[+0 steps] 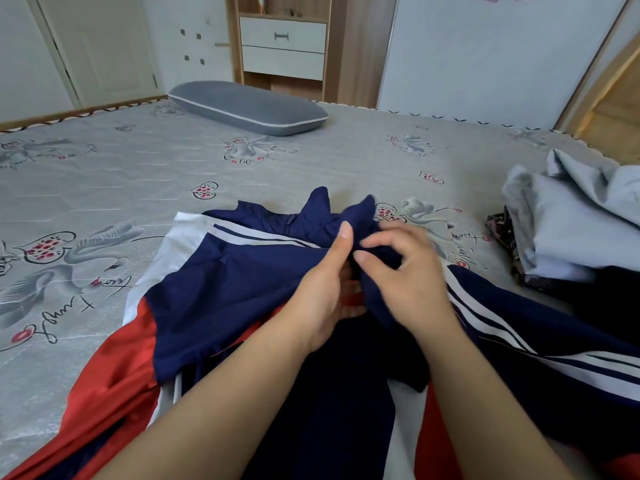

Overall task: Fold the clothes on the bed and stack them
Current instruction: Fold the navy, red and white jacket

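The jacket [242, 282], navy with white stripes and red panels, is lying spread across the near part of the bed [104, 188], right under the person's hands, with its collar end pointing away from them. It seems to be laid out flat like this so the front can be squared up before any folding begins.

The left hand [322, 292] is lying on the navy front panel with its fingers mostly straight, the thumb standing up against a bunched fold of cloth just beyond it; I judge it is pressing the panel down to keep it from sliding. The right hand [405, 271] is sitting just beside it, fingers curled and pinching that bunched navy cloth near the collar, apparently tugging it into line. Exactly how much cloth is inside the curl I cannot tell.

A striped sleeve [540, 344] is trailing off to the right of the right hand, still unfolded, so the folding looks barely started.

Further right of the fingers, well apart from them, a pale grey garment [575, 230] is sitting crumpled in a heap with something dark and patterned under it, probably waiting its turn. Far beyond the fingertips, a grey pillow [249, 107] is resting at the head of the bed.
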